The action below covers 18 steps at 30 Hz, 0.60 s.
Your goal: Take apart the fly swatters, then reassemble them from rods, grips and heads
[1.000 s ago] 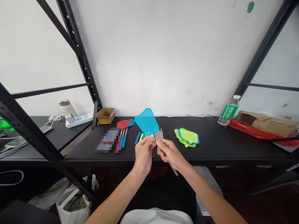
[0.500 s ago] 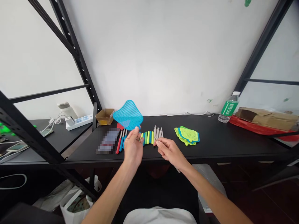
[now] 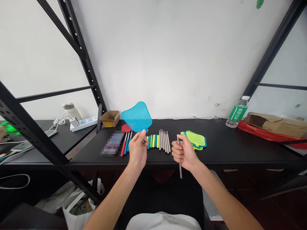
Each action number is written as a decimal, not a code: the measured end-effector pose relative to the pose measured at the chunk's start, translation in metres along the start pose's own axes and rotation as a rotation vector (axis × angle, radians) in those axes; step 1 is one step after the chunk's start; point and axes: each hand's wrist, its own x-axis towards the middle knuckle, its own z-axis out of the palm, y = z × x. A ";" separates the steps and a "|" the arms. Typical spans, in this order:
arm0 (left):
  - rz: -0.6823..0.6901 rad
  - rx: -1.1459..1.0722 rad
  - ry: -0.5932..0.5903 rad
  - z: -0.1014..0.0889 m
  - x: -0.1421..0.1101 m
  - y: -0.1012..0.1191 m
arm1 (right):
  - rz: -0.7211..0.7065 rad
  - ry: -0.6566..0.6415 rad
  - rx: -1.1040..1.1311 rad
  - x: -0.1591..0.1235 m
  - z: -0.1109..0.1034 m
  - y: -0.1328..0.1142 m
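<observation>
Pinched by its stem in my left hand (image 3: 138, 147) is a blue perforated fly swatter head (image 3: 137, 117), raised above the table. My right hand (image 3: 184, 151) is closed around a thin metal rod (image 3: 180, 171), whose lower end sticks out below the fist. Between the hands lie several metal rods (image 3: 164, 142) in a row. Left of them are several green, yellow and blue handles (image 3: 153, 141), partly behind my left hand. Yellow-green and blue swatter heads (image 3: 196, 139) are stacked behind my right hand. Rods with red and blue handles (image 3: 125, 145) lie on the left.
A blurred phone-like slab (image 3: 112, 143) and an open cardboard box (image 3: 110, 118) are on the left of the black table (image 3: 223, 150). A water bottle (image 3: 238, 111) stands at the right, near cardboard on red plastic (image 3: 275, 126). Black rack posts (image 3: 90, 70) flank the table.
My right hand has moved right, away from the row of rods, and its rod has swung to near upright. In my left hand the blue swatter head has turned more face-on.
</observation>
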 end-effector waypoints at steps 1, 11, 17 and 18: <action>0.006 0.001 -0.004 0.000 0.000 0.001 | 0.008 0.010 0.018 0.001 -0.001 0.000; 0.016 0.032 -0.009 0.001 0.000 0.002 | -0.018 0.115 0.100 0.020 -0.028 -0.001; 0.019 0.060 -0.010 0.000 -0.002 -0.001 | -0.216 0.275 -0.160 0.038 -0.055 0.004; 0.021 0.065 -0.015 0.000 -0.002 -0.002 | -0.245 0.297 -0.188 0.041 -0.059 0.006</action>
